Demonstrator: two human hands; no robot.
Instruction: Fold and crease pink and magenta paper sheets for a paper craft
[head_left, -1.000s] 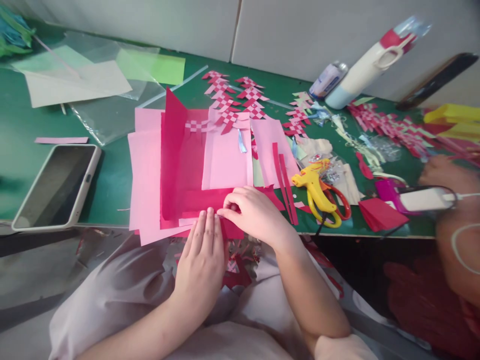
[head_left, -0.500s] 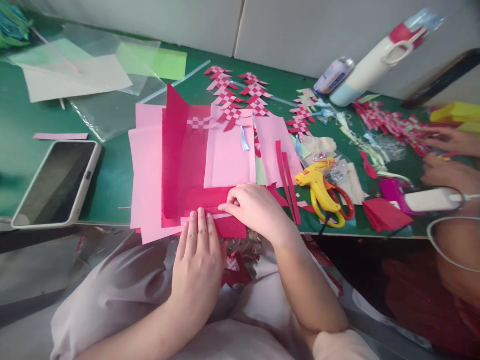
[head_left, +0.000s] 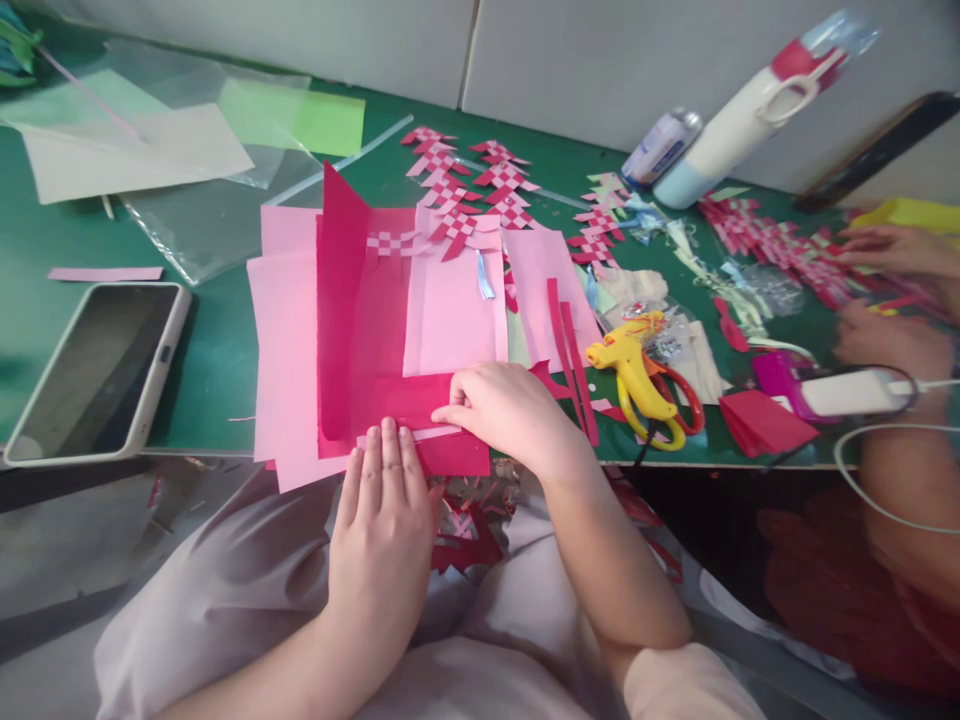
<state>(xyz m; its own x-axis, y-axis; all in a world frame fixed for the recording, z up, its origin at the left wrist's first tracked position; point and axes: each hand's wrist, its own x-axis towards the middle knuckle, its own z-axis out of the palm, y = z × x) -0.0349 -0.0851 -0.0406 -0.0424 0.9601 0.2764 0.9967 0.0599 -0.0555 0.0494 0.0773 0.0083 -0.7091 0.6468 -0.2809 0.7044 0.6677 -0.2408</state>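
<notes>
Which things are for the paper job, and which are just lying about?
Probably for the job:
- red paper under the hands
- pink paper
- red strips
- checked paper shapes

Probably just lying about:
- phone
- can
- bottle

I'm looking in on a shared papercraft workspace, workshop-like, though I can't tell whether it's a business, a classroom or a home. Right here there's 1 green tabletop (head_left: 217, 375) spread with pink sheets (head_left: 289, 350), red paper (head_left: 420, 390) and checkered woven paper pieces (head_left: 446, 190). Offcuts (head_left: 469, 495) litter the space below the edge, and over on the right, 2 hands of another person (head_left: 892, 335) are at the same surface.
</notes>
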